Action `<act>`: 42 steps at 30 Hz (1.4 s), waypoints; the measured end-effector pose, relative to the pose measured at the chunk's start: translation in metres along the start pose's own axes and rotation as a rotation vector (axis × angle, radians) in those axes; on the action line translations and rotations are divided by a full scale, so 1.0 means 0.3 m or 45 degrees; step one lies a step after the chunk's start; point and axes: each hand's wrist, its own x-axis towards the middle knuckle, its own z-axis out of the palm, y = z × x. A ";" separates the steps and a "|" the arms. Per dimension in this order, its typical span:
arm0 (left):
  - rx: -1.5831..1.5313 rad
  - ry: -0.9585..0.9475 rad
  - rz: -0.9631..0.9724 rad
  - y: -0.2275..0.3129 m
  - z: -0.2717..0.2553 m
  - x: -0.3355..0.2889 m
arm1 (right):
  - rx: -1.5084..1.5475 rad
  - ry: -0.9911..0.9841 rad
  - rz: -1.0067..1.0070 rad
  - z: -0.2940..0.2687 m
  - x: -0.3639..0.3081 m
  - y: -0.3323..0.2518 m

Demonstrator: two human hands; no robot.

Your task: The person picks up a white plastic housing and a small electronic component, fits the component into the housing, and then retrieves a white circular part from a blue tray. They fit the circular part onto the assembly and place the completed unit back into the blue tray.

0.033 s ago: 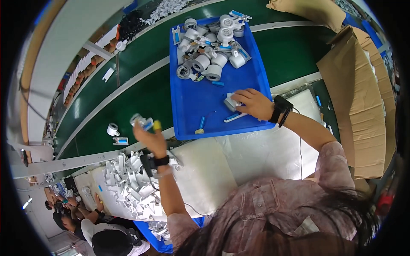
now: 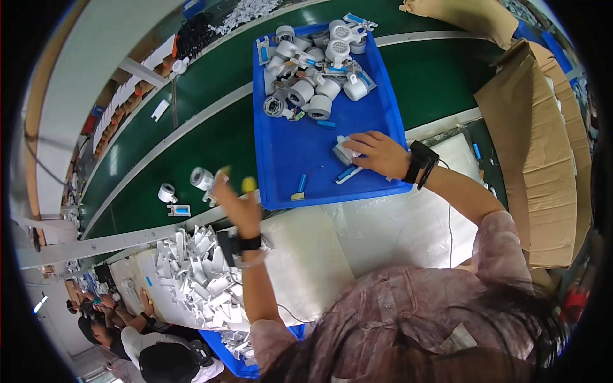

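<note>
My right hand (image 2: 382, 155) is closed around a white-and-grey round housing (image 2: 343, 148) at the right side of the blue tray (image 2: 281, 163). Just below it lie a white strip (image 2: 348, 176) and a blue cylindrical cell. Over the green belt left of the tray, my left hand (image 2: 237, 201) is smeared by motion. Its fingers, with yellow covers on two tips, look spread with nothing between them. Beside them, a white cylindrical housing (image 2: 201, 179) rests on the belt. Further left are a second white housing (image 2: 167, 193) and a white holder with a blue cell (image 2: 179, 210).
Several housings with loose blue cells (image 2: 326, 124) fill the tray's far end. White plastic parts (image 2: 198, 268) are heaped on the near bench, left. A cardboard box (image 2: 533, 147) stands at right. Co-workers (image 2: 163, 360) sit at lower left; a cable hangs from my right wrist.
My left hand has let go of the white housing and drawn back toward the tray. The housing now stays on the belt. My right hand has hardly moved.
</note>
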 end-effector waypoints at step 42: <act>-1.020 -1.211 -0.024 0.828 -0.380 -0.224 | 2.230 0.165 0.773 -0.433 -0.375 -0.544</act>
